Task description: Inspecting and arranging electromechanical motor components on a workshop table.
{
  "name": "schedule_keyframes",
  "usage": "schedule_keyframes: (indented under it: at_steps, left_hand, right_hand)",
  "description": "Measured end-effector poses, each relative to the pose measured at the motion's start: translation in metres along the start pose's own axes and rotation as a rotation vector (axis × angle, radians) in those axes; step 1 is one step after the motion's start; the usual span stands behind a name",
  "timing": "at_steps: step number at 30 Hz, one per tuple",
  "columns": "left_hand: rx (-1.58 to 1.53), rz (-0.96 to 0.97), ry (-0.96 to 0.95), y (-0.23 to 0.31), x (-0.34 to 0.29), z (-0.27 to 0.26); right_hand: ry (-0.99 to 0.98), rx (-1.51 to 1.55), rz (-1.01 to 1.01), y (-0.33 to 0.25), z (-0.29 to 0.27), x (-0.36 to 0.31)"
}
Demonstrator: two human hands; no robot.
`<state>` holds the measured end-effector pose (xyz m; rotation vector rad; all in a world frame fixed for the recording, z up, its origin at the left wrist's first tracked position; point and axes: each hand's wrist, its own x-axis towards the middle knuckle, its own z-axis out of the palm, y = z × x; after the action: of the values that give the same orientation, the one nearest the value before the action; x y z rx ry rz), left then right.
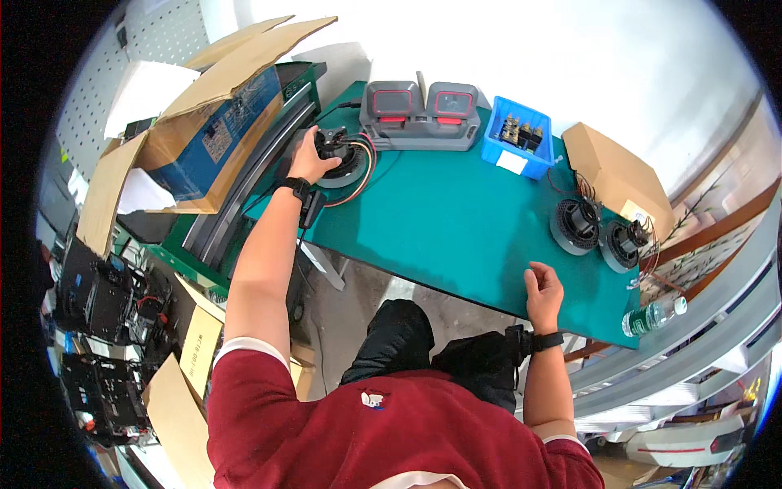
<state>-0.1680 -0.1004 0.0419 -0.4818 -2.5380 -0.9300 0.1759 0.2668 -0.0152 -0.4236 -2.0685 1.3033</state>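
Free lane across green tabletop [432,220] — obstacles: wired motor [350,169] leftward, black motors [573,230] rightward, blue bin [536,169] (far edge).

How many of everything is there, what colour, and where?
Table: 1, green, middle
Round parts: 3, black, one table left, two right
Desktop device: 1, grey and red, table back
Bin: 1, blue, table back
Small parts: several, dark and brassy, in bin
Bottle: 1, clear and green, table right
Cardboard box: 1, brown, table right
Open box: 1, brown and blue, left
Railing: 1, grey, right
Machinery: too jumbled to count, mostly black, lower left
Shirt: 1, dark red, bottom
Left hand: 1, bare, on left round part
Right hand: 1, bare, table front
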Motion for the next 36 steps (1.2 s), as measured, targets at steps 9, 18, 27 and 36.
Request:
schedule_keyframes:
  at_steps: [9, 18, 27, 36]
  left_hand:
    - [-0.113, -0.071, 0.068, 0.012, 0.008, 0.024]
    - [-0.226, -0.023, 0.151, 0.024, -0.001, 0.021]
    - [-0.885, -0.111, -0.091, 0.077, -0.029, 0.003]
    - [-1.359, 0.072, -0.231, 0.164, -0.061, 0.017]
  right_hand:
    - [0.094, -0.042, -0.047, 0.002, 0.007, -0.009]
    - [0.077, -0.069, -0.079, 0.002, 0.007, -0.007]
    - [0.094, -0.049, -0.089, -0.002, 0.007, -0.009]
    - [0.074, -0.151, -0.246, -0.011, 0.002, 0.000]
